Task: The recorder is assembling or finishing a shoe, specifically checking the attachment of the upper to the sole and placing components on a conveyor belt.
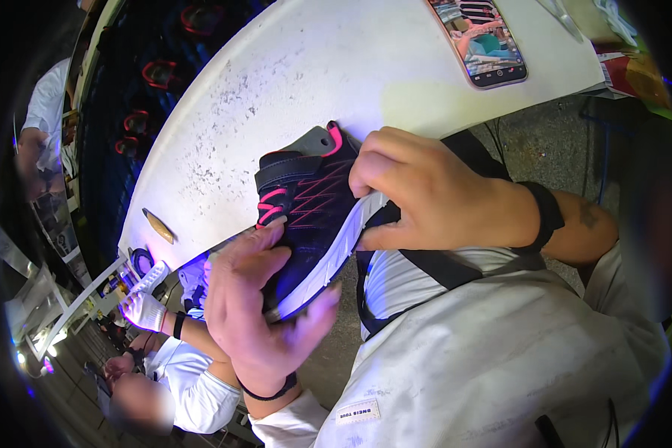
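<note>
A black shoe (306, 205) with pink laces, pink zigzag stitching and a strap across its top is held on its side, over the near edge of the white table. Its white sole (328, 261) faces toward my body. My left hand (257, 299) is wrapped around the toe end, thumb on the upper and fingers near the sole's edge. My right hand (433, 194) grips the heel end, its thumb and fingers closed on the sole's rim. The underside of the shoe is mostly hidden.
A phone (481, 41) with a lit screen lies on the white table (291, 60). A small brown pointed piece (158, 225) rests near its left edge. Dark shoes with red linings (160, 75) stand beyond. At lower left, a co-worker's gloved hand (145, 310) holds a white sole.
</note>
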`<state>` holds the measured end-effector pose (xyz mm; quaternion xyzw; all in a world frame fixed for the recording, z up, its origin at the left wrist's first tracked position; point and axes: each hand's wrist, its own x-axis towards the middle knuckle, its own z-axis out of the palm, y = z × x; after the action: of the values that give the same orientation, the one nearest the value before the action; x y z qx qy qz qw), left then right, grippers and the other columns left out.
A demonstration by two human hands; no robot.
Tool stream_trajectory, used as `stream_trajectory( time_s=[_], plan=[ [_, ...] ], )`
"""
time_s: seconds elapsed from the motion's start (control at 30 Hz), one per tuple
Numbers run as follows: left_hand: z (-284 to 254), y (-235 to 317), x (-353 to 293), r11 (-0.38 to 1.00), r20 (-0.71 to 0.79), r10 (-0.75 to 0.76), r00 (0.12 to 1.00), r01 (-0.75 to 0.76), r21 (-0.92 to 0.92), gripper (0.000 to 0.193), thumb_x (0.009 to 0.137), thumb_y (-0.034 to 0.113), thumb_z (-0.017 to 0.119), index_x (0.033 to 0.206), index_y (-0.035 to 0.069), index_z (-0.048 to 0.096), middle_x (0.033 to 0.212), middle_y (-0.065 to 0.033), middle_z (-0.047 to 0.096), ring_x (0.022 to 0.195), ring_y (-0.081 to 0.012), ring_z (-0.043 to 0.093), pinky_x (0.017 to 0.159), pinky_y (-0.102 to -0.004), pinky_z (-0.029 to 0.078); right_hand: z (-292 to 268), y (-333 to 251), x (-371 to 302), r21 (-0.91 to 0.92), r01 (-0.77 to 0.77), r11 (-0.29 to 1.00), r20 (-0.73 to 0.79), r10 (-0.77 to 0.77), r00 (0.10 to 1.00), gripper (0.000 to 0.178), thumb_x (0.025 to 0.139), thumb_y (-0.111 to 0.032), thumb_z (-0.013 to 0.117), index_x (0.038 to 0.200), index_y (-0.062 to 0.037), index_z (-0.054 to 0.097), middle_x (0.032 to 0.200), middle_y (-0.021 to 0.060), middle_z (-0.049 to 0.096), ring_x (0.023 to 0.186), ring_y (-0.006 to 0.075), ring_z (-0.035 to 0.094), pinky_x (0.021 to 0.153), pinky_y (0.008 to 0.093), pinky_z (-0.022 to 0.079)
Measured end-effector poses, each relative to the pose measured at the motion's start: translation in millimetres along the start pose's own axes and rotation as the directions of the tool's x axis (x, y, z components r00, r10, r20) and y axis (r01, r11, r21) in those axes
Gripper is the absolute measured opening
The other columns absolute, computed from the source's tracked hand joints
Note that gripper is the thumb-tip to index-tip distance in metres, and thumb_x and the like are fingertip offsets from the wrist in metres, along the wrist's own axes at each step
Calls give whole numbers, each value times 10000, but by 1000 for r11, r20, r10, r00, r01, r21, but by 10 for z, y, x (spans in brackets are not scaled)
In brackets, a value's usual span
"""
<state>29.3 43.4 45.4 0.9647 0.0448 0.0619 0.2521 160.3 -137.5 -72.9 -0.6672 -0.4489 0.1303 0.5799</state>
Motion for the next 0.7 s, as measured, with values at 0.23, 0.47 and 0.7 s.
stream_trajectory(
  time_s=[0.23, 0.47, 0.7],
  plan=[
    [-52, 137, 139, 981, 90, 63, 994, -78, 178, 619, 648, 414, 930, 987, -23, 652, 1082, -210, 739, 959, -393, 716, 835, -451, 574, 116, -22, -65, 95, 98, 991, -11, -97, 995, 393, 665, -140, 836, 942, -52, 571, 952, 108, 568, 925, 308, 599, 815, 415, 506],
    [-112, 24, 206, 968, 107, 130, 986, -150, 199, 706, 590, 446, 949, 998, -52, 661, 1054, -253, 742, 986, -357, 742, 894, -423, 580, 94, 4, 113, 62, 194, 979, -37, -192, 981, 377, 649, -104, 815, 927, -35, 569, 941, 115, 563, 936, 306, 597, 848, 415, 511],
    [-118, 52, 205, 981, 112, 62, 992, -81, 176, 619, 606, 425, 953, 951, -5, 671, 1074, -201, 755, 920, -352, 736, 809, -405, 587, 143, -224, 115, 98, 157, 983, -60, -152, 987, 302, 661, -75, 760, 880, -40, 555, 900, 112, 557, 857, 282, 599, 771, 393, 527]
  ],
)
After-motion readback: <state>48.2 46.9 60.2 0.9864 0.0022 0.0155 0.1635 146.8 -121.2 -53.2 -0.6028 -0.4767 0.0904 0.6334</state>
